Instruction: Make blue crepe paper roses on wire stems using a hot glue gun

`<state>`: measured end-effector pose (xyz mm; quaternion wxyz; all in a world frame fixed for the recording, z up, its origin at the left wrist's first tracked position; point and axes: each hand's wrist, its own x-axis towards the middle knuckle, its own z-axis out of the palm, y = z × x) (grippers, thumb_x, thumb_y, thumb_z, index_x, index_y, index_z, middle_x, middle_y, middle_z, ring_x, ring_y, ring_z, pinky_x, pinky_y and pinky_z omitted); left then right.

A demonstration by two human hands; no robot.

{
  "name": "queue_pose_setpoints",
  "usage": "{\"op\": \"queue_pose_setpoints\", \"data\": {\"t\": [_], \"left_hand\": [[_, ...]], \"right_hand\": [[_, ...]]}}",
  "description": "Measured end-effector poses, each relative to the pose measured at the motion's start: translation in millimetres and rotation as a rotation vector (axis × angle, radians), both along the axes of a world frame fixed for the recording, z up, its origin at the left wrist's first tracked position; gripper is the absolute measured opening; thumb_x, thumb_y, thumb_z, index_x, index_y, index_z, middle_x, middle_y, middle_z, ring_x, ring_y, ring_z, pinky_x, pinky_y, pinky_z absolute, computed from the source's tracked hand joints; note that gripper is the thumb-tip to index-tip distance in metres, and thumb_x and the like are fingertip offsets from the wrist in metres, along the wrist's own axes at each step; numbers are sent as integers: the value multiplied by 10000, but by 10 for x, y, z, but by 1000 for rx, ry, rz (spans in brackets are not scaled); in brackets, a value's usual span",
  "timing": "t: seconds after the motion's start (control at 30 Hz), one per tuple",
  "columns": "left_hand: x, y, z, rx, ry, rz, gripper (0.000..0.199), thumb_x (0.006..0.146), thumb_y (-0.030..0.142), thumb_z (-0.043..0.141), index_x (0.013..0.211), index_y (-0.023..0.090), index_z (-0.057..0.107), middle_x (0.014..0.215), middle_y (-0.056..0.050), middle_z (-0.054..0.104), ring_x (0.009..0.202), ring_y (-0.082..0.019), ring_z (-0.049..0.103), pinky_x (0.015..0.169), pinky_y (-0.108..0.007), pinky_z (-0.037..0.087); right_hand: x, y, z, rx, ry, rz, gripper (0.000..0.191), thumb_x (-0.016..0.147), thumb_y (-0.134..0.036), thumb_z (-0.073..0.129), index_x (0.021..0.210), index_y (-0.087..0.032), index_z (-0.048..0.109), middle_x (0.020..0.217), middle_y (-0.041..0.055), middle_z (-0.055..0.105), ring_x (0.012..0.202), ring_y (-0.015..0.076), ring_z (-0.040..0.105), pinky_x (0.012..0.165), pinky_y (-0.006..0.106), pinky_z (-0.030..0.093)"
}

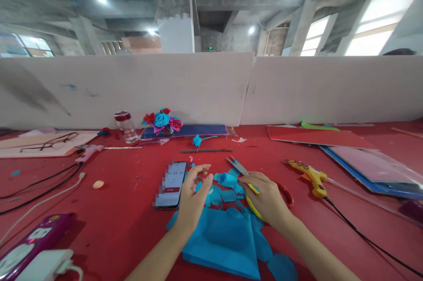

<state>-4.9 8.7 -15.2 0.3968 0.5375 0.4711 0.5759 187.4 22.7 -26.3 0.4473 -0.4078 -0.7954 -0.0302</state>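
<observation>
My right hand [266,197] is closed around the yellow handles of a pair of scissors [241,167], whose metal blades are parted and point to the upper left. My left hand [194,195] holds nothing; its fingers are curved and the thumb is apart from them. Between the hands lie cut light-blue pieces [229,196] and a small rolled blue piece [228,179]. Nearest me is a larger folded blue sheet [221,241]. A phone [172,184] with a running timer lies just left of my left hand. A red ring-shaped thing [286,195] shows partly behind my right hand.
A yellow glue gun [310,177] with a black cord lies right. Behind are a stick [206,150], a blue paper flower [197,140], a bunch of paper flowers [162,120] and a jar [126,127]. Left are a pink glue gun [89,152] and a power strip [36,237].
</observation>
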Motion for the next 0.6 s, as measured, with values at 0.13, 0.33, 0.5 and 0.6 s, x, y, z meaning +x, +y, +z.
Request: {"op": "queue_pose_setpoints", "data": {"t": [0.13, 0.33, 0.5, 0.6], "left_hand": [[6, -5, 14, 144, 230, -9, 213, 771, 285, 584, 975, 229, 611, 1059, -56, 555, 993, -205, 513, 868, -305, 392], [35, 18, -34, 209, 351, -48, 187, 709, 257, 634, 892, 219, 645, 971, -56, 614, 950, -223, 551, 872, -340, 401], [49, 11, -64, 142, 373, -75, 203, 694, 256, 654, 896, 234, 662, 928, -47, 676, 908, -232, 581, 844, -332, 407], [47, 5, -55, 127, 378, -77, 139, 716, 261, 634, 847, 237, 677, 894, -42, 686, 875, -229, 590, 818, -320, 411]], "right_hand": [[-13, 7, -24, 156, -210, 29, 215, 857, -142, 452, 791, -159, 656, 729, 61, 697, 677, 187, 634, 690, 346, 497], [4, -23, -32, 248, -349, 30, 260, 874, -113, 404, 904, -155, 659, 811, 66, 702, 751, 180, 635, 775, 354, 461], [-7, -42, -34, 261, -388, 51, 251, 885, -131, 401, 904, -148, 651, 817, 65, 702, 759, 185, 628, 778, 361, 457], [-13, -47, -30, 213, -366, 62, 227, 882, -139, 416, 888, -148, 643, 808, 66, 695, 745, 182, 623, 763, 355, 464]]}}
